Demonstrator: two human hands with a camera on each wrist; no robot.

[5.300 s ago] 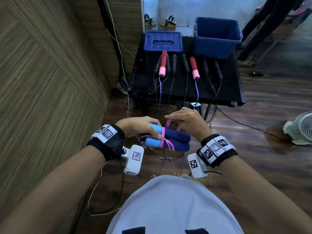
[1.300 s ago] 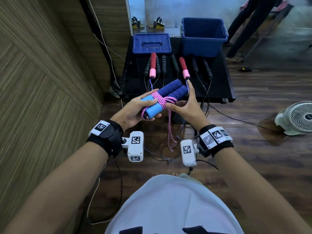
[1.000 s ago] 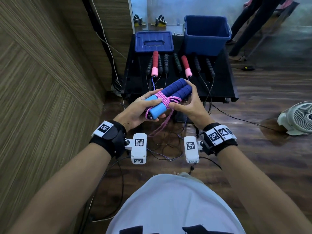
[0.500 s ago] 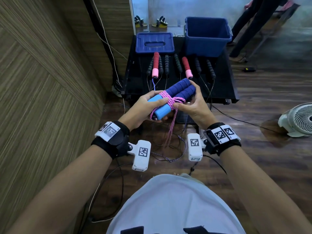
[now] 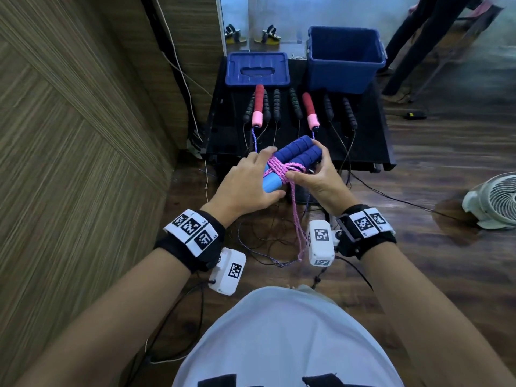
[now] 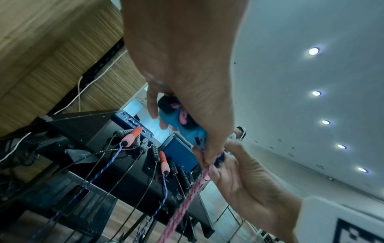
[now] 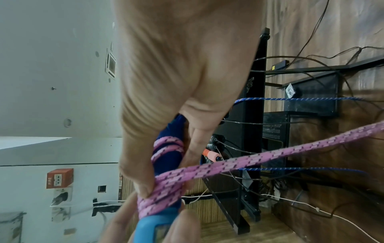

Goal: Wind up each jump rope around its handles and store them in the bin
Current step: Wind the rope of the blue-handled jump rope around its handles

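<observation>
I hold a jump rope with two blue foam handles [image 5: 297, 153] side by side above the floor, in front of the table. Pink rope [image 5: 279, 170] is wound several times around their middle. My left hand [image 5: 248, 180] grips the light-blue ends [image 6: 182, 126] from above. My right hand [image 5: 315, 177] holds the dark-blue part, and its thumb pinches the pink rope [image 7: 164, 182] against the wraps. A loose loop of pink rope [image 5: 298, 227] hangs down between my wrists. The open blue bin [image 5: 344, 60] stands at the table's back right.
A blue lid [image 5: 257, 69] lies at the back left of the black table [image 5: 368, 141]. A rope with red-pink handles [image 5: 258, 107] and several black-handled ropes [image 5: 349, 113] lie in a row, cords trailing to the floor. A white fan [image 5: 494, 202] stands at the right. A wood wall runs along the left.
More pink turns sit on the handles than five seconds ago. In the last second my left hand has rolled over the top of the bundle, and the loose loop hangs straight down.
</observation>
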